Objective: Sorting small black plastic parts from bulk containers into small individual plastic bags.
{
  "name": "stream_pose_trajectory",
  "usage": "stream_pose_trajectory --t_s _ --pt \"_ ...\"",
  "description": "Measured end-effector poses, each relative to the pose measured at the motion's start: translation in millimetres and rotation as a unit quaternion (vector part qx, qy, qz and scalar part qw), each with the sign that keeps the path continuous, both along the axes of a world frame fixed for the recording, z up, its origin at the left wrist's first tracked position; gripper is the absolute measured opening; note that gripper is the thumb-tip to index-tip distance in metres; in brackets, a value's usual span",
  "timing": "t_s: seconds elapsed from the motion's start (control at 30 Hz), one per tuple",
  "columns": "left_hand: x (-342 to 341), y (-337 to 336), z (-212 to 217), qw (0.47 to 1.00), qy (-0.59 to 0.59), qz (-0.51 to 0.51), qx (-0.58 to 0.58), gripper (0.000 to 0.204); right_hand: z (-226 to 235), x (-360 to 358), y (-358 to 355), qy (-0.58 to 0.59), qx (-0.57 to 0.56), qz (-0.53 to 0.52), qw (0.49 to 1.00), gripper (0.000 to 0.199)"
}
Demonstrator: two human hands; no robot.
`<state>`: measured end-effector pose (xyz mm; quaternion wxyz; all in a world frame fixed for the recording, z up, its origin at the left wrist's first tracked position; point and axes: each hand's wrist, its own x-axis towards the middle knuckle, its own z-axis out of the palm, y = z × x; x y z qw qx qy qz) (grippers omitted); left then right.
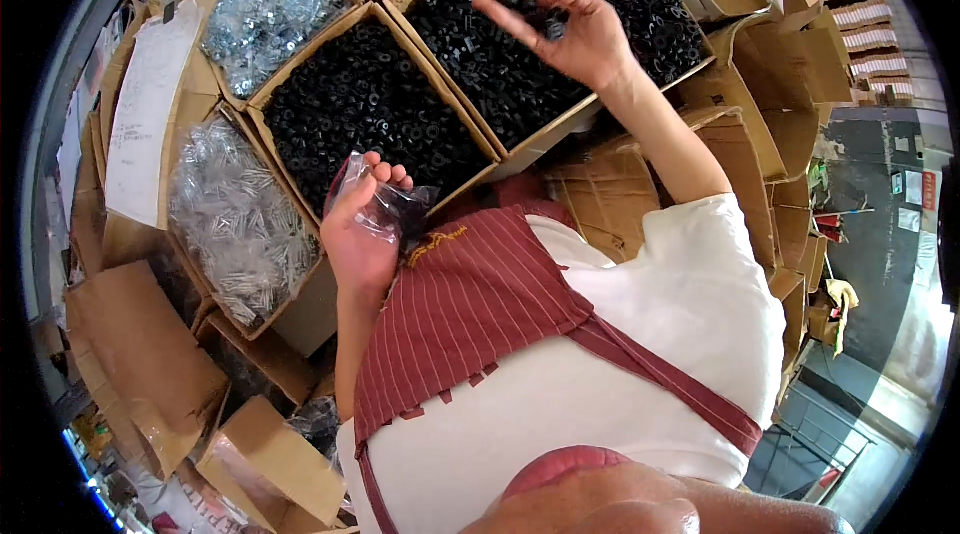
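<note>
My left hand (pixel 360 234) holds a clear plastic bag (pixel 385 212) near the front edge of a box of small black rings (pixel 355 99). Some dark pieces show through the film in the bag's lower part. Over another box of small black parts (pixel 470 34), my right hand (pixel 590 39) is turned palm up. Several black round parts (pixel 530 9) lie in its palm with the fingers partly curled around them. Farther right stands a third box of black rings (pixel 635 9).
To the left, one box holds clear bags of metal pins (pixel 240 224) and another bagged silvery hardware (pixel 275 19). A written sheet (pixel 150 114) leans beside them. Empty-looking cardboard boxes (pixel 145 354) crowd the lower left, and more cartons (pixel 745 84) stand at right.
</note>
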<state>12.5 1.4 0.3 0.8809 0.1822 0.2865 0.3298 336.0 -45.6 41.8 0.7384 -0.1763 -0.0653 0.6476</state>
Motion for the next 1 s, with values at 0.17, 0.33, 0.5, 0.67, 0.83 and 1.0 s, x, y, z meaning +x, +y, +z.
stream_pose_trajectory --t_s 0.17,0.33,0.5,0.67,0.83,1.0 --pt "1 -3 0 1.0 0.003 0.008 0.009 0.032 13 -40 -5 0.042 -0.022 0.085 0.995 0.049" --pt "3 -4 3 1.0 0.023 0.008 0.0 0.031 -5 -53 -3 0.109 0.007 0.133 0.985 0.065" --pt "2 -3 -3 1.0 0.029 0.01 -0.005 0.03 -13 -58 0 0.095 0.017 0.115 0.989 0.074" --pt "5 -5 -1 0.999 0.039 0.005 0.005 0.03 -7 -61 0 0.06 0.02 0.129 0.99 0.077" --pt "6 -9 0 0.998 0.05 -0.017 0.043 0.031 -9 -66 0 0.014 -0.016 0.146 0.989 0.058" --pt "13 -14 5 0.975 0.18 -0.059 0.114 0.035 1 -72 5 -0.131 -0.082 0.227 0.961 0.044"
